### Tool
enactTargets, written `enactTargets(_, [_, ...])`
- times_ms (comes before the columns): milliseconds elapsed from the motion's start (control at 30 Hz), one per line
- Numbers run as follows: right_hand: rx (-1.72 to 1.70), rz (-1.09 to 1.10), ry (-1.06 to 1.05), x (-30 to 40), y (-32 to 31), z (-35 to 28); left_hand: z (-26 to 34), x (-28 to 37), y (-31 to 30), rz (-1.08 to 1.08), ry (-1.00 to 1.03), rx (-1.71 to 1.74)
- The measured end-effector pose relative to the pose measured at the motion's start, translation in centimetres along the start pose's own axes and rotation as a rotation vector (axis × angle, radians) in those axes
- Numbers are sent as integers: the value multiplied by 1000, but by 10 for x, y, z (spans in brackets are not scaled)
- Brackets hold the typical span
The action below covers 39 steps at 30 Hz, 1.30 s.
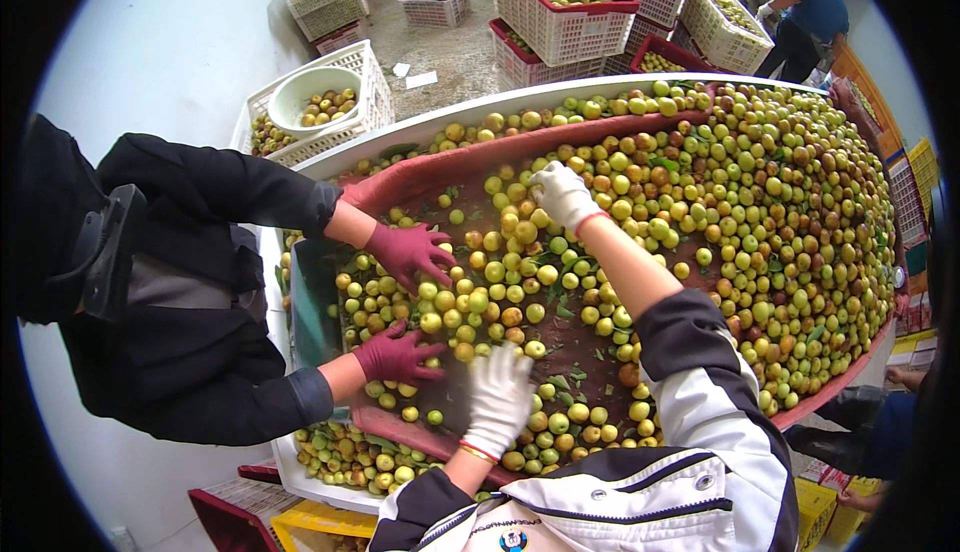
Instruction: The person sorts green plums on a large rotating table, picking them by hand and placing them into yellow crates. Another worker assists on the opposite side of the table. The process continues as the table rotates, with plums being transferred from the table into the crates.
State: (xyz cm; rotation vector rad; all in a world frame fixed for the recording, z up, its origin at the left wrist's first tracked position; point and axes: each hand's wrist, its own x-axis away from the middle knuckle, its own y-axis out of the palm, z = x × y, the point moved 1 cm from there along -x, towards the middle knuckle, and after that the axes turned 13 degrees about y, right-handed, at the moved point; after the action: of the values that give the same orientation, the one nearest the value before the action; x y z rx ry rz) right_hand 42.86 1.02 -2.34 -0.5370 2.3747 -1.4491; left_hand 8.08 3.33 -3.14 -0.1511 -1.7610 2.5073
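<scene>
Green and brownish round fruits, which look like jujubes (787,252), cover much of a large table lined with dark red cloth (570,345). My left hand (499,398), in a white knit glove, lies with fingers spread over the cloth, beside the fruits at the lower middle; it is slightly blurred. My right hand (562,192), in a white glove, reaches to the upper middle, its curled fingers touching fruits; whether it grips one is hidden. Green leaves (562,308) lie among the fruits between my hands.
At the left, a person in dark clothes spreads two maroon-gloved hands (409,252) over the fruits, close to my left hand. A white bowl (289,101) sits on a crate. Stacked fruit crates (562,34) stand beyond the table's white rim (465,113). Other people are at the right.
</scene>
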Motion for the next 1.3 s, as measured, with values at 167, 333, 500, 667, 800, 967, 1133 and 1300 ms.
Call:
enactTargets(167, [572, -191, 39, -32, 24, -34, 27, 20, 14, -163, 174, 16])
enactTargets(333, [752, -256, -3, -31, 39, -15, 8, 29, 24, -301, 70, -44])
enactTargets(500, [705, -351, -193, 4, 13, -15, -44, 54, 15, -156, -275, -132])
enactTargets(667, [96, -371, -57, 98, 1, -18, -45, 48, -14, 134, -275, 116])
enactTargets(800, [-395, -578, -171, 191, -19, -65, -6, 33, -6, 646, -498, 1739])
enactTargets(967, [-395, -527, -455, 218, -13, -85, -11, 42, 16, 790, -572, 2995])
enactTargets(1133, [105, -184, -113, 131, 28, -37, -7, 65, 6, 597, -699, 2844])
enactTargets(1300, [83, -556, -104, 120, 39, -69, -6, 86, 19, 548, -578, 2666])
